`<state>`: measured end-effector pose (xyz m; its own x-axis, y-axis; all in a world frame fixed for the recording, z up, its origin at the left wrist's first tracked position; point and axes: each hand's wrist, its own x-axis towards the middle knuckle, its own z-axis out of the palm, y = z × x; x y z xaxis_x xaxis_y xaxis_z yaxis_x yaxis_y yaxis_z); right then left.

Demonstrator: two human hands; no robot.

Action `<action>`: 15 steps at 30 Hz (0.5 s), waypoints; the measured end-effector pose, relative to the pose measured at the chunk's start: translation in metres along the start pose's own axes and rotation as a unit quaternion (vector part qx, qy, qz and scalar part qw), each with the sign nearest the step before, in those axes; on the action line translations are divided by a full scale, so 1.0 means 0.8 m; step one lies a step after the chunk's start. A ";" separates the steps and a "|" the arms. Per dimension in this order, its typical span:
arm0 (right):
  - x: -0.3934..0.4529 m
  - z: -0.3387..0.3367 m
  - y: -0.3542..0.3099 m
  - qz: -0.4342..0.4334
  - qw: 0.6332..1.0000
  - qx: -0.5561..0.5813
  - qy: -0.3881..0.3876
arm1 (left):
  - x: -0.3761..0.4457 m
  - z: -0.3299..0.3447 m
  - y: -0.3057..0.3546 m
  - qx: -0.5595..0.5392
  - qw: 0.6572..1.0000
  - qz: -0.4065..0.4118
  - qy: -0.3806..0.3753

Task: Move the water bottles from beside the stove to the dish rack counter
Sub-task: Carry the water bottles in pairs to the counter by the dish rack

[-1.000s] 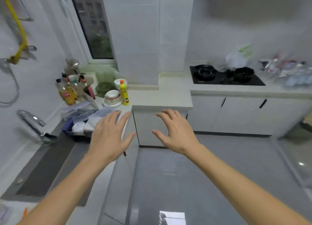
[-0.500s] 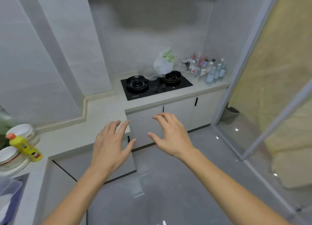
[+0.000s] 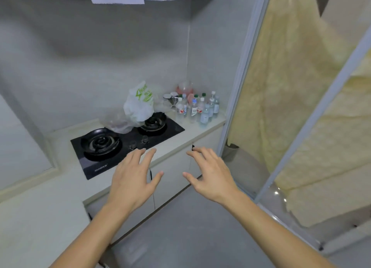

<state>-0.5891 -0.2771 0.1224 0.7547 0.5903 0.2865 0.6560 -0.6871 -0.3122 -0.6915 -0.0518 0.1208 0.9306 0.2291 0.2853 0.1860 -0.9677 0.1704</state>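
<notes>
Approach step: water bottles (image 3: 200, 108) clustered upright on the far right bench (image 3: 192, 131), right of the stove (image 3: 124, 143). Left hand (image 3: 132, 179) and right hand (image 3: 210, 177) spread, nothing held. A forward reach is needed next.

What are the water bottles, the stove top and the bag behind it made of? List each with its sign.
Water bottles: clear plastic, it seems; see-through bodies, paper-like labels, coloured screw caps.
Stove top: glossy black, probably glass; it reflects light. The burner rings look like dark metal.
Bag: thin white plastic film, crinkled, with green print.
</notes>
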 end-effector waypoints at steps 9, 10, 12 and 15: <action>0.132 0.030 0.065 0.066 0.998 -0.009 0.012 | 0.183 0.047 -0.032 -0.035 0.998 0.060 -0.007; 0.146 0.035 0.071 0.068 0.998 -0.010 0.009 | 0.199 0.053 -0.034 -0.035 0.997 0.061 -0.007; 0.175 0.043 0.087 0.070 0.998 -0.010 0.006 | 0.231 0.066 -0.036 -0.035 0.997 0.063 -0.008; 0.223 0.057 0.118 0.070 0.997 -0.006 0.007 | 0.283 0.088 -0.034 -0.041 0.997 0.061 -0.009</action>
<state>-0.3923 -0.2178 0.1029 0.8387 0.4824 0.2528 0.5437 -0.7678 -0.3390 -0.4640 0.0191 0.1140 0.9505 0.1071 0.2917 0.0449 -0.9762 0.2121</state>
